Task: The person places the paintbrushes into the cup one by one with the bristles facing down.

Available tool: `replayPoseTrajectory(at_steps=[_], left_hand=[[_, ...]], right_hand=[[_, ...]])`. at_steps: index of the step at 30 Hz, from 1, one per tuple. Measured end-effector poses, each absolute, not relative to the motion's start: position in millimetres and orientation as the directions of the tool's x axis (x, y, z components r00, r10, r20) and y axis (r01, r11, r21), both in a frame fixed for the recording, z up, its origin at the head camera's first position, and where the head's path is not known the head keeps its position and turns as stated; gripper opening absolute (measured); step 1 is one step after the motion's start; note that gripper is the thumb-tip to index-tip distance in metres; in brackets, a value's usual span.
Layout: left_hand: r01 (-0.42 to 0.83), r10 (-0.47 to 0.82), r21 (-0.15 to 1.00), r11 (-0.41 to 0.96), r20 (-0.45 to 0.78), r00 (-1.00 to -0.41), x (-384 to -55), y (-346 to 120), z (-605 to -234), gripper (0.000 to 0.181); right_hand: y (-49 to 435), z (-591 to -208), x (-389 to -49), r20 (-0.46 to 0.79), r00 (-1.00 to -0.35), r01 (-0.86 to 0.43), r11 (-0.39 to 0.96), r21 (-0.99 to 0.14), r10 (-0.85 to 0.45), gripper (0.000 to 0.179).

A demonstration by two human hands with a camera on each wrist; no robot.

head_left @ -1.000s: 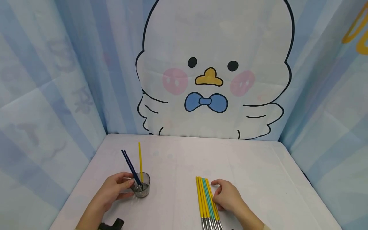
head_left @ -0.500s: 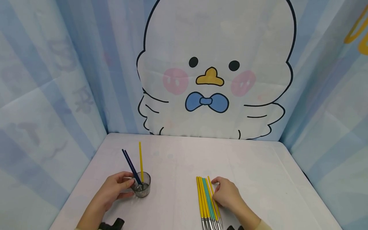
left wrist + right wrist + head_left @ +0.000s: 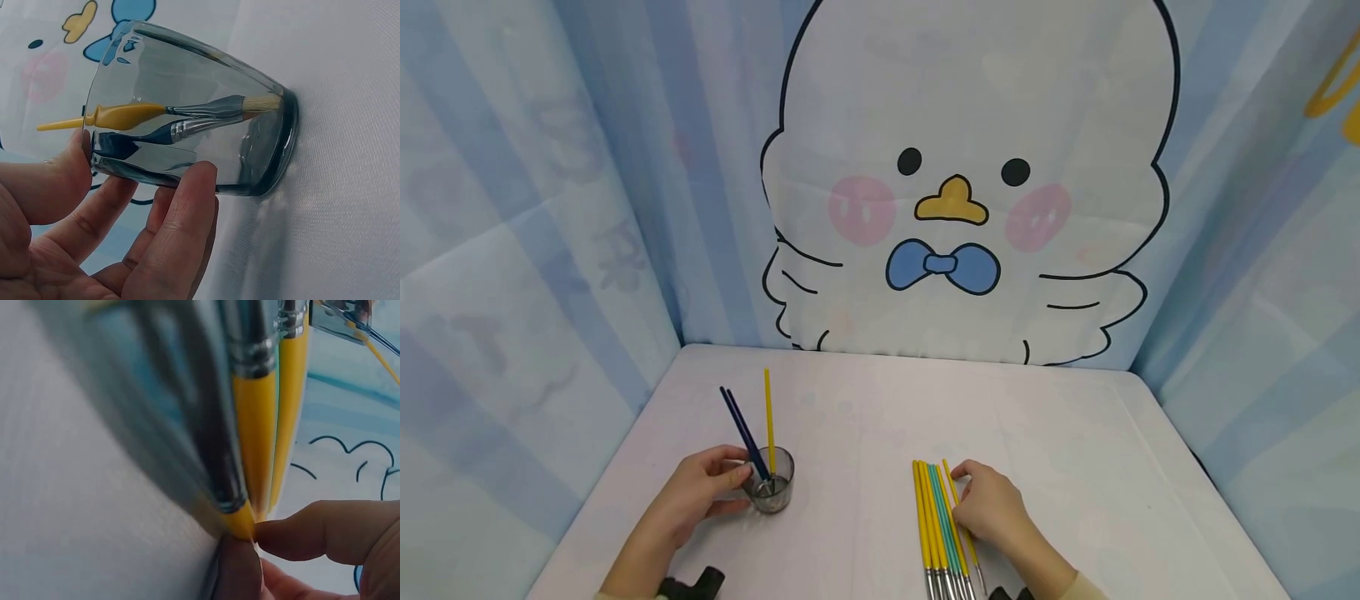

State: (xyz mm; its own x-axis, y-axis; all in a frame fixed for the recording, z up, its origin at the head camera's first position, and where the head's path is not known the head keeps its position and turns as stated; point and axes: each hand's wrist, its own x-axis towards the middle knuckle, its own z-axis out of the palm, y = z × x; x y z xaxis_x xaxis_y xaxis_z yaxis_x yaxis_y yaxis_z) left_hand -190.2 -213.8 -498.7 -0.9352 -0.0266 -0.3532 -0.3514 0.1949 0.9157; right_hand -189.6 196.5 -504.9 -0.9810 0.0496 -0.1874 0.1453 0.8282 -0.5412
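Note:
My left hand point(image 3: 703, 487) holds a clear glass point(image 3: 784, 482) by its left side, thumb near the rim. Inside lean a yellow paintbrush point(image 3: 770, 417) and two dark blue paintbrushes point(image 3: 741, 427), handles up; the left wrist view shows pale bristles point(image 3: 262, 103) down at the glass's base. Toward the right, several yellow and turquoise paintbrushes point(image 3: 929, 525) lie side by side, handles pointing away. At this row's right edge, my right hand point(image 3: 996, 507) pinches the outermost yellow paintbrush point(image 3: 240, 522) between thumb and finger, with its handle slightly splayed from the others.
A white cloth covers the table point(image 3: 850, 417). Behind it hangs a curtain point(image 3: 955, 317) printed with a duck, and blue-striped curtains point(image 3: 512, 292) close in both sides. Black wrist gear point(image 3: 696, 585) shows by the left forearm.
My right hand has pinched the outermost yellow paintbrush and shifted it slightly, so its metal end now sits apart from the row. The left hand and glass stay put.

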Motion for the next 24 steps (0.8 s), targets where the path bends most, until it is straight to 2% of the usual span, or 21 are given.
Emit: replayPoseTrajectory(at_steps=[5, 12, 24], left_hand=[[-0.349, -0.028, 0.915, 0.202, -0.350, -0.936, -191.5, -212.8, -499.2, 0.036], [-0.342, -0.022, 0.917, 0.206, -0.345, -0.938, -191.8, -213.5, -500.8, 0.035], [-0.337, -0.017, 0.920, 0.201, -0.341, -0.940, -190.6, -213.8, -499.7, 0.036]], right_hand=[[202.9, -507.4, -193.0, -0.225, -0.971, 0.201, 0.766, -0.611, 0.075, 0.052], [206.0, -506.4, -196.8, -0.258, -0.962, 0.260, 0.582, -0.771, 0.087, 0.059], [178.3, -490.6, -201.2, -0.227, -0.973, 0.224, 0.391, -0.893, 0.038, 0.059]])
